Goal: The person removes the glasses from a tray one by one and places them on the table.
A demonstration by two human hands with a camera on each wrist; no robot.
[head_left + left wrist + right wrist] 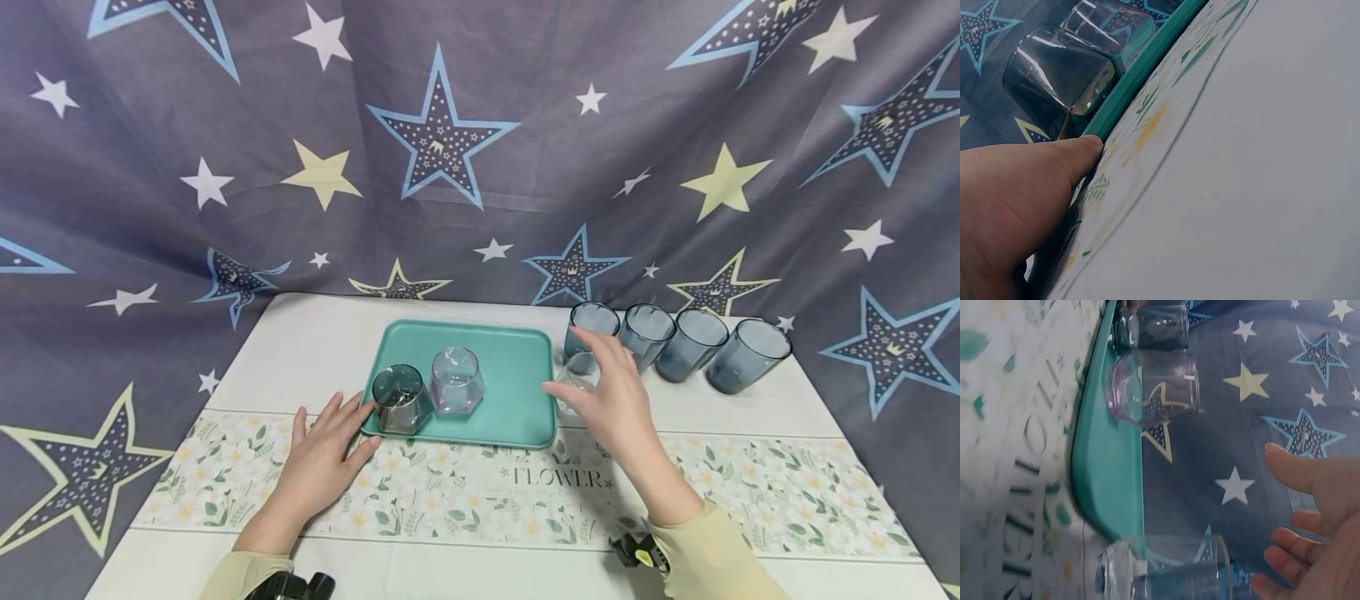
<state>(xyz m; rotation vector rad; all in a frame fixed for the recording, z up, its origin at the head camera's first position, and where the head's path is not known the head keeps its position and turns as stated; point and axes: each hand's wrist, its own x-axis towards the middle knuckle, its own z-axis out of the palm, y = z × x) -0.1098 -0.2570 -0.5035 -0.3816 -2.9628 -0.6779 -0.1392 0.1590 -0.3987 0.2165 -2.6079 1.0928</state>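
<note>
A teal tray [517, 392] carries a dark grey glass [401, 400] at its front left and a pinkish clear glass [457, 382] beside that one. My left hand [322, 458] lies at the tray's front left corner, fingers extended toward the dark glass. In the left wrist view its thumb [1079, 153] touches the tray rim below that glass. Just right of the tray stands a colourless clear glass [582, 372], partly hidden by my right hand [611, 400]. The right thumb and fingers are spread apart; in the right wrist view they hold nothing, close beside the clear glass [1166, 569].
Several tall blue-grey glasses [697, 342] stand in a row at the back right, the leftmost nearest the clear glass. A floral cloth band [465, 500] crosses the white table [315, 350]. A star-patterned curtain [480, 233] hangs directly behind the table.
</note>
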